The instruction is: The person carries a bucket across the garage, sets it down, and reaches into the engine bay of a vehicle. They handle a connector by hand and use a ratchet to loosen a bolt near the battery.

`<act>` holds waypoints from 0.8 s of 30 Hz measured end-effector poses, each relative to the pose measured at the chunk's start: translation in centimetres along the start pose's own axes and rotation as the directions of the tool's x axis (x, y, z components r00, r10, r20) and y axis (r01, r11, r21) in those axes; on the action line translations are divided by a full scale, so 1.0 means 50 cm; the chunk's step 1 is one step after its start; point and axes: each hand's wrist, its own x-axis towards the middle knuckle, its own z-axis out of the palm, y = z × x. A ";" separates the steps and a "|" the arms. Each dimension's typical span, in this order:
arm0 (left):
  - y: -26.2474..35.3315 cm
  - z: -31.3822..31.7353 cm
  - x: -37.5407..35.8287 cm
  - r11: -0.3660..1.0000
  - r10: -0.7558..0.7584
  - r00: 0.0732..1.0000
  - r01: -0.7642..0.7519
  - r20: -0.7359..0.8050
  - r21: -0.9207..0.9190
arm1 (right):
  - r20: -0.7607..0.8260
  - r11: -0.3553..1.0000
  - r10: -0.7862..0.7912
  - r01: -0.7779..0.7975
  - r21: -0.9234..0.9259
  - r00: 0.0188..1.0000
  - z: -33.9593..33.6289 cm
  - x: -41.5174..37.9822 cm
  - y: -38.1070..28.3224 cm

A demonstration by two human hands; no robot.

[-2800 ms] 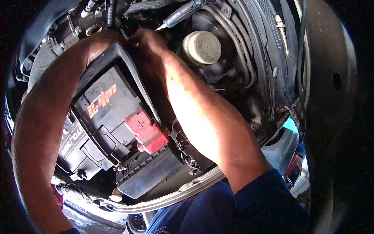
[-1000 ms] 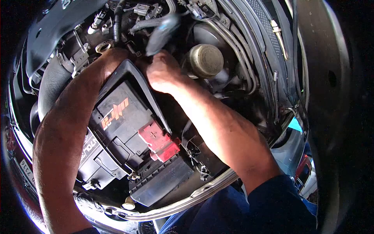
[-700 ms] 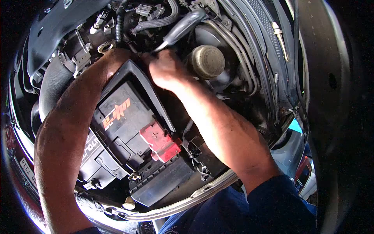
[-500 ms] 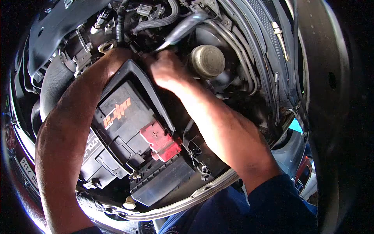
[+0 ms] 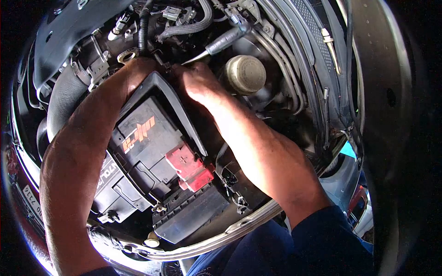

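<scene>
My right hand (image 5: 197, 82) is closed around the near end of what looks like a ratchet (image 5: 225, 40). Its silver shaft tapers out of the fist, and its dark grip slants up and to the right. My left hand (image 5: 146, 66) reaches down behind the raised black frame (image 5: 161, 83) at the battery's far corner; its fingers are hidden. Both hands meet near a narrow gap beside a thin metal rod (image 5: 159, 59). Between my forearms sits the black battery (image 5: 145, 122) with a red terminal cover (image 5: 184, 161).
A round metallic cap (image 5: 245, 74) stands just right of my right hand. Metal pipes (image 5: 281, 60) curve along the right side. A braided hose (image 5: 189, 28) and a corrugated conduit (image 5: 142, 32) run above the hands. A thick grey intake hose (image 5: 66, 94) lies left.
The ratchet's grip has swung slightly down and right and is no longer blurred. My right hand has shifted a little; my left arm stays nearly in place.
</scene>
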 end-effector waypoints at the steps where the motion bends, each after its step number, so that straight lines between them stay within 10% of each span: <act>1: -0.002 0.001 0.001 1.000 0.003 1.000 -0.003 -0.009 -0.024 | 0.284 0.693 -0.168 0.318 -0.647 0.944 -0.005 -0.009 -0.021; 4: -0.009 0.006 0.005 0.996 0.010 0.999 -0.013 -0.032 -0.092 | 0.606 -0.092 -0.185 0.601 -0.794 0.774 -0.004 -0.026 -0.036; 6: -0.014 0.009 0.006 0.991 0.008 0.999 -0.013 -0.043 -0.135 | 0.149 0.876 -0.144 0.196 -0.440 0.978 -0.008 -0.036 -0.049; 11: -0.021 0.022 0.008 0.973 0.017 0.997 -0.035 -0.079 -0.228 | -0.055 0.993 -0.098 0.094 -0.065 0.994 0.001 -0.006 -0.008; 15: -0.041 0.037 0.019 0.947 0.015 0.992 -0.055 -0.128 -0.316 | -0.025 0.992 0.076 -0.078 -0.104 0.997 -0.007 -0.010 -0.024; 24: -0.032 0.033 0.015 0.814 -0.115 0.992 0.065 -0.050 -0.577 | 0.231 0.892 -0.165 0.245 -0.379 0.959 -0.021 -0.021 -0.021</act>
